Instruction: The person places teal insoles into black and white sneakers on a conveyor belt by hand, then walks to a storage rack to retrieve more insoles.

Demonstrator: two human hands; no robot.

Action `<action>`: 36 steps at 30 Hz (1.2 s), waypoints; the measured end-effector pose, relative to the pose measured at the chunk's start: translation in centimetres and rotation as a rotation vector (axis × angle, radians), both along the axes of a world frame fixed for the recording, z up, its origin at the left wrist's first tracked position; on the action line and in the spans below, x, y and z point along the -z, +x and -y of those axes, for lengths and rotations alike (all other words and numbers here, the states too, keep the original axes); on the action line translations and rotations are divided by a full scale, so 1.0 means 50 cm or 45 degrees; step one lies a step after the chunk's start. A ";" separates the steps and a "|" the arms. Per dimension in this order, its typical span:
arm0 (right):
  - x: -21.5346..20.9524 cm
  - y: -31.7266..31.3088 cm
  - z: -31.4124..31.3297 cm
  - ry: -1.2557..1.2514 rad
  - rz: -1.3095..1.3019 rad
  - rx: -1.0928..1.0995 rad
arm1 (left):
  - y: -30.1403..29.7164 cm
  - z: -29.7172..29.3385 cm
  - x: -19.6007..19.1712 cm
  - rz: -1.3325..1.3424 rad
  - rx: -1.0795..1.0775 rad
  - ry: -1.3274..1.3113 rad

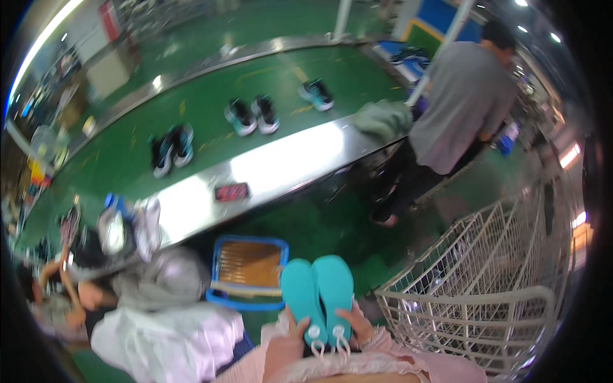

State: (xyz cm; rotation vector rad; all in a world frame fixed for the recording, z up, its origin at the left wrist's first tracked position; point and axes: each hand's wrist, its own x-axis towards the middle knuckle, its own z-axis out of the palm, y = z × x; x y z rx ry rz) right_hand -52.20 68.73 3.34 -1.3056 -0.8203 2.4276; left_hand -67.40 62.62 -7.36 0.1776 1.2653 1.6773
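Note:
A pair of turquoise insoles stands side by side in front of my body, toes pointing away from me. My left hand (296, 330) grips the heel end of the left insole (300, 290). On the other one, the right insole (334, 288), my right hand (359, 327) has its fingers closed at the outer heel edge. Each heel bears a round white mark. White looped laces (343, 346) hang just below the heels; what they belong to is unclear. Beyond lie dark-and-teal sneakers, among them a pair (171, 149) on the green belt.
A blue-rimmed basket (286, 242) sits ahead of my hands. White wire racks (472, 306) stand close on the right. A phone-like object (231, 192) lies on the metal ledge (281, 156). One person (456, 96) stands at the far right; another (64, 306) is at the left.

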 end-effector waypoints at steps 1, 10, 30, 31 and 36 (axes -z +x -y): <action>-0.017 -0.004 0.009 0.413 0.072 -0.168 | 0.011 0.028 -0.011 0.015 -0.043 0.029; -0.033 -0.077 -0.032 0.275 -0.116 -0.147 | 0.000 0.062 -0.042 -0.046 -0.088 0.316; 0.227 -0.413 -0.731 0.496 -0.298 -0.315 | -0.361 -0.585 0.130 -0.200 -0.027 0.154; 0.260 -0.426 -0.760 0.491 -0.270 -0.326 | -0.373 -0.619 0.143 -0.172 -0.029 0.130; 0.332 -0.429 -0.816 0.471 -0.220 -0.448 | -0.380 -0.645 0.169 -0.255 -0.041 0.013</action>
